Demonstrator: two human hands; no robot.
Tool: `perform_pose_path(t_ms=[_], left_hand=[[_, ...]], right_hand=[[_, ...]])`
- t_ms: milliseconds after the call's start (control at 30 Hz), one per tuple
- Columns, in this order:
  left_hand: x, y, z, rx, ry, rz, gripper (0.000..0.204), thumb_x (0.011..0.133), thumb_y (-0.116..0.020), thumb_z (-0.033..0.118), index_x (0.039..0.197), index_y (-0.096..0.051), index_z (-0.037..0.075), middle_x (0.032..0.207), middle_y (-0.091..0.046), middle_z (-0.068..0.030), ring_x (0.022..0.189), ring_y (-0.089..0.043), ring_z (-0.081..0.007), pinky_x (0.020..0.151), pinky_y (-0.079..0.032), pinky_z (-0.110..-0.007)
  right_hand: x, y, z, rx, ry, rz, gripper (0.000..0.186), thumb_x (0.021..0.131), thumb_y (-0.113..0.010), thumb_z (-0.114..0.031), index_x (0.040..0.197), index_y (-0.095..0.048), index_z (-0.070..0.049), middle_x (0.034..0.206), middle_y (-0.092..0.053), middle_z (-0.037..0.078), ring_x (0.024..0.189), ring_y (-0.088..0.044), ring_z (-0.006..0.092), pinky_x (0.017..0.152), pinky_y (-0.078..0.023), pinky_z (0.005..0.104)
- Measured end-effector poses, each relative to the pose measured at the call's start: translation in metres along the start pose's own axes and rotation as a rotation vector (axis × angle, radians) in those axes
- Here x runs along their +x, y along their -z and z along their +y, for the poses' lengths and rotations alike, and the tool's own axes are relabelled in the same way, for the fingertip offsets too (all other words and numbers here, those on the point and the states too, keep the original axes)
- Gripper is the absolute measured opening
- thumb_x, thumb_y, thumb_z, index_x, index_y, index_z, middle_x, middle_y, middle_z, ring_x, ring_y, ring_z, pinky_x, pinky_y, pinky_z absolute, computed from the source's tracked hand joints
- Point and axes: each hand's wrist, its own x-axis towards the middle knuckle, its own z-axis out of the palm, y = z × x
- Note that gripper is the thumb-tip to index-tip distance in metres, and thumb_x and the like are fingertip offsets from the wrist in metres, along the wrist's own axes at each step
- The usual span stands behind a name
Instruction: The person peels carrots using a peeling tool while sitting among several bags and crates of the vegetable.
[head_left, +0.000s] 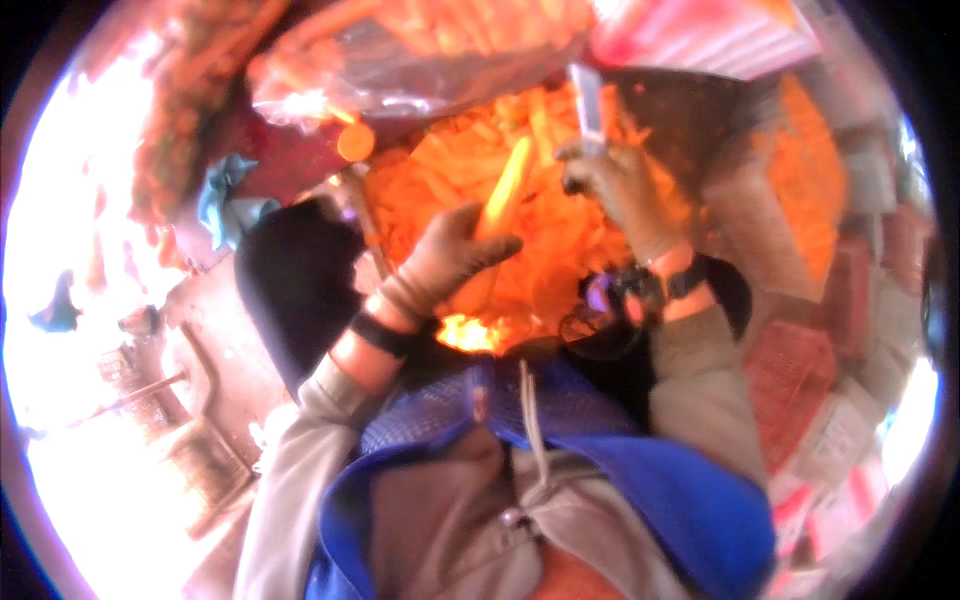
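"Where are the hands?"

"Both are near the middle of the frame, reaching up from the lower edge. The left hand (450,250) is left of centre; the right hand (620,190) is a little higher and to the right."

"What does the left one hold?"

"A carrot (508,190), close to the centre of the frame. Fingers and thumb are closed around its lower part, and the bright tip slants up and slightly right."

"And the right one?"

"Its fingers are curled around the lower end of a flat, pale blade (588,105), which stands almost upright above the fist. It's blurred, so I can't tell its exact kind. Blade and carrot are apart, side by side."

"What lies beneath them?"

"A broad heap (450,150) of orange pieces, filling the centre. At its upper left sits a round orange piece (355,142)."

"What's around that?"

"Along the top, a clear bag (400,70) with more orange shapes behind it. At the upper right, something pink and white that I can't make out. Lower on the right, a second orange pile (805,190), then red blocks (790,375). On the left, a teal cloth (225,200)."

"And the person?"

"Grey sleeves (705,390), a dark band (380,335) on each wrist, and a blue apron (680,500) across the bottom. The far left is washed out by glare."
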Motion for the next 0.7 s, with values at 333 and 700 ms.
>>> perform_pose_path(t_ms=[333, 700], left_hand=[[-0.025, -0.016, 0.002, 0.339, -0.464, 0.044, 0.038, 0.082, -0.076, 0.023, 0.107, -0.062, -0.002, 0.081, -0.063, -0.0019, 0.075, -0.054, -0.0085, 0.067, -0.049, -0.029], [-0.039, -0.034, -0.005, -0.039, -0.118, -0.126, 0.038, 0.088, -0.067, 0.027, 0.107, -0.062, -0.004, 0.089, -0.065, -0.0070, 0.078, -0.059, -0.0119, 0.069, -0.050, -0.029]], right_hand=[[-0.033, 0.001, 0.064, -0.432, 0.147, 0.049, 0.018, 0.085, -0.057, -0.018, 0.082, -0.067, -0.004, 0.063, -0.058, 0.007, 0.059, -0.058, 0.0153, 0.057, -0.048, 0.0322], [-0.086, -0.044, 0.024, 0.175, -0.003, 0.042, 0.034, 0.086, -0.068, -0.036, 0.076, -0.067, -0.004, 0.061, -0.059, 0.003, 0.050, -0.055, 0.0131, 0.048, -0.046, 0.0282]])
